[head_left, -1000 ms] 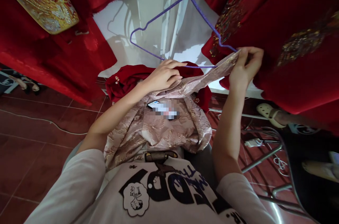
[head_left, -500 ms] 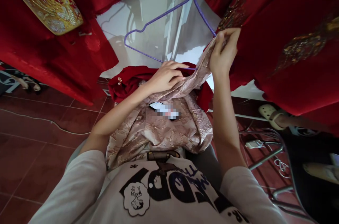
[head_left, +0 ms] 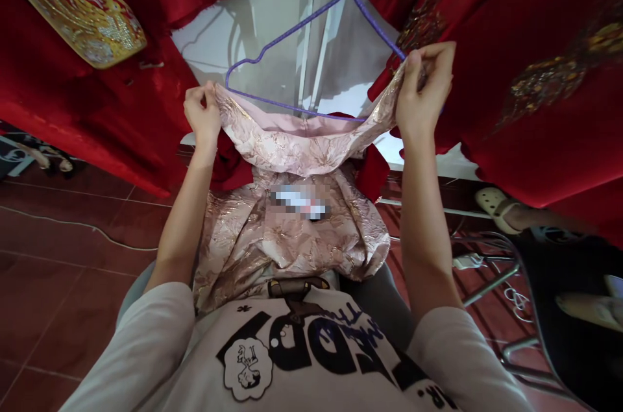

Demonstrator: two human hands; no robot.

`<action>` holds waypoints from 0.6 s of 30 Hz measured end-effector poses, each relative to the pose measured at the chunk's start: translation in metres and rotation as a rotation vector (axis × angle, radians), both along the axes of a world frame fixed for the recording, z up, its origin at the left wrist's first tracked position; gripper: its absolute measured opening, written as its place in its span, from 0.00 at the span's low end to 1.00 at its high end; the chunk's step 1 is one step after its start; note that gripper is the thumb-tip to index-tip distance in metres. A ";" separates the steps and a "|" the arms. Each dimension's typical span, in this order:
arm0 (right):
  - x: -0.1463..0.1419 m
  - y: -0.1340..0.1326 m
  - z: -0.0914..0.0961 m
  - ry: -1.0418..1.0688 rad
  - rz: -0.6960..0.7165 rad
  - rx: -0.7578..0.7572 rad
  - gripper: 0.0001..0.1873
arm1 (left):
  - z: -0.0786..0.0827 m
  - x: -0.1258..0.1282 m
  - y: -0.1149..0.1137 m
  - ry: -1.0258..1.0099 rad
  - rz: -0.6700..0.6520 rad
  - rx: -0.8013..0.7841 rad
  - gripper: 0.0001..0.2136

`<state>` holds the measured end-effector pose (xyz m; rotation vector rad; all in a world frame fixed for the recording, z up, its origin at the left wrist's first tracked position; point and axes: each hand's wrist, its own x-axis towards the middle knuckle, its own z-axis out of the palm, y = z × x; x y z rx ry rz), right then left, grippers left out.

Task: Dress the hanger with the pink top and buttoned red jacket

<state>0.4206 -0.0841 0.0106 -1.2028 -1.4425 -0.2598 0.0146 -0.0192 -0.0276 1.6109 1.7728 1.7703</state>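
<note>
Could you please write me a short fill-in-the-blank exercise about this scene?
1. The left hand and right hand both hold the ____ patterned fabric.
2. The hanger beyond it is coloured ____.
3. The hanging garments on both sides are mainly ____.
4. A cream clog shows toward the ____ edge of the picture.

Missing words: pink; purple; red; right.

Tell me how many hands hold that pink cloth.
2: the left hand pinches one raised end of the pink cloth, the right hand the other, near the purple hanger.
</note>
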 end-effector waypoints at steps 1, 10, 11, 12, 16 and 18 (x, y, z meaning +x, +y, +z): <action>0.000 0.000 0.001 0.007 0.001 0.002 0.26 | -0.006 -0.005 0.004 -0.028 -0.002 -0.004 0.23; 0.001 -0.002 0.005 0.034 0.093 -0.018 0.27 | -0.004 -0.003 0.027 -0.068 -0.073 0.045 0.20; 0.000 -0.002 0.005 0.042 0.101 -0.021 0.26 | -0.001 -0.003 0.027 -0.046 -0.077 0.043 0.19; 0.000 -0.003 0.006 0.051 0.105 -0.025 0.25 | 0.002 -0.004 0.028 -0.027 -0.084 0.036 0.19; -0.004 -0.005 0.007 0.082 0.093 -0.021 0.23 | -0.002 -0.012 0.029 -0.017 -0.114 0.025 0.25; -0.005 -0.006 0.008 0.096 0.106 -0.012 0.21 | -0.010 -0.015 0.028 -0.037 -0.090 0.044 0.29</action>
